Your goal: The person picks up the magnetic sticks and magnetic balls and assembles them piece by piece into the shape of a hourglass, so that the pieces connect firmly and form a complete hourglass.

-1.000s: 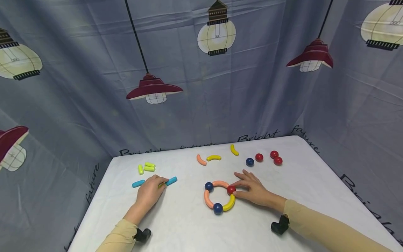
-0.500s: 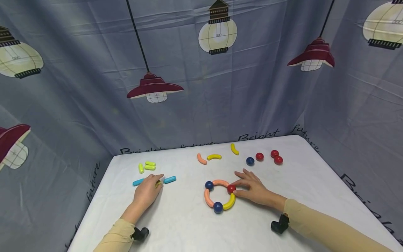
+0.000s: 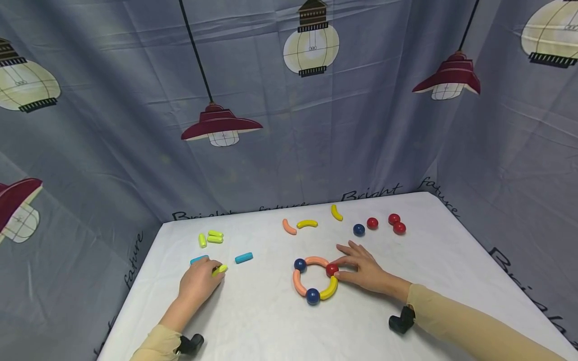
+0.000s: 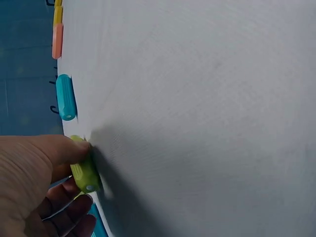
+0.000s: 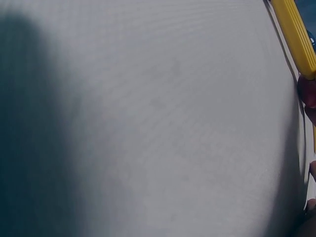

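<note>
The step in hand appears to be handling the green rod [image 3: 221,269], pinched between thumb and fingers of the left hand [image 3: 197,282] at near left; whether it clears the table [image 3: 271,331] cannot be told; the right hand [image 3: 363,271] pinches the red ball [image 3: 331,269] on the ring [image 3: 298,284]; the next move seems to call for keeping both grips firm; one blue rod [image 3: 244,257] lies just right, in a possible path; lime rods [image 3: 215,239] sit far left, loose balls [image 3: 394,218] far right.

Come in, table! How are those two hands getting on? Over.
Left hand pinches a green stick. Right hand holds a red ball in the ring. One blue stick lies between the hands, farther back; probably not in the way.
</note>
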Motion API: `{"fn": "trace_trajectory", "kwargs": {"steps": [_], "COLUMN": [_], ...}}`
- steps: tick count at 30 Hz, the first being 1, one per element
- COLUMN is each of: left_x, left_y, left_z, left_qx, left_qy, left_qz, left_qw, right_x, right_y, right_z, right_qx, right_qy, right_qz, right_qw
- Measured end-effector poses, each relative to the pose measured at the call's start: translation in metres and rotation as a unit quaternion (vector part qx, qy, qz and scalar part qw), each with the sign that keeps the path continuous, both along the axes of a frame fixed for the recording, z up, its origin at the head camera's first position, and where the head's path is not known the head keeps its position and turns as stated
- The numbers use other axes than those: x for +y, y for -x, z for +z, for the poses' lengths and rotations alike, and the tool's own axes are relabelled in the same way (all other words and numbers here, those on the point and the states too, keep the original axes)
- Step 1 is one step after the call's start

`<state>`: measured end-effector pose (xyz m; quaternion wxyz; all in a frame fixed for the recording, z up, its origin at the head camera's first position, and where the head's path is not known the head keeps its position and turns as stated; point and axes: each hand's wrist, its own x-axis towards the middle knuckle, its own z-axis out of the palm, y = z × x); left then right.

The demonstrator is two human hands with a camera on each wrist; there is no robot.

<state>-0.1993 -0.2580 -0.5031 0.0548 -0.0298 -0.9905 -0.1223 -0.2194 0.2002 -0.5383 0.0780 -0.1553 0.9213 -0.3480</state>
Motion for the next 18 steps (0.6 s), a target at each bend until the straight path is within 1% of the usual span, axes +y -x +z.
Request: {"fn": "trace_trajectory", "kwargs": {"steps": [1, 3, 5, 6, 7, 9, 11, 15, 18], "left_x": [0.000, 0.002, 0.009, 0.013, 0.019, 0.032, 0.047, 0.075, 0.094], "left_y": [-0.001, -0.001, -0.001, 0.000, 0.000, 0.002, 0.005, 0.011, 0.015], "left_z": [0.001, 0.003, 0.006, 0.008, 0.010, 0.014, 0.016, 0.017, 0.016], "left_qx": [0.004, 0.002, -0.011, -0.019, -0.028, -0.043, -0.051, -0.058, -0.066], "left_qy": [-0.001, -0.022, -0.069, -0.099, -0.131, -0.193, -0.240, -0.301, -0.327], "left_qz": [-0.003, -0.009, -0.016, -0.020, -0.024, -0.034, -0.051, -0.086, -0.105], "left_qw": [1.0000, 0.9997, 0.9974, 0.9947, 0.9907, 0.9797, 0.9681, 0.9480, 0.9370], "right_x": [0.000, 0.001, 0.001, 0.002, 0.002, 0.002, 0.002, 0.002, 0.001], "right_y": [0.000, 0.000, 0.000, 0.000, 0.000, 0.000, 0.000, 0.001, 0.002], "right_z": [0.000, 0.001, 0.001, 0.001, 0.000, -0.001, -0.001, -0.003, -0.005], "right_qx": [0.001, 0.003, 0.003, 0.003, 0.003, 0.002, 0.001, 0.001, 0.002], "right_qy": [0.000, -0.002, -0.004, -0.005, -0.004, -0.002, 0.002, 0.006, 0.004], "right_qz": [0.000, 0.000, 0.000, 0.000, 0.000, 0.001, 0.001, 0.001, -0.001], "right_qw": [1.0000, 1.0000, 1.0000, 1.0000, 1.0000, 1.0000, 1.0000, 1.0000, 1.0000]}}
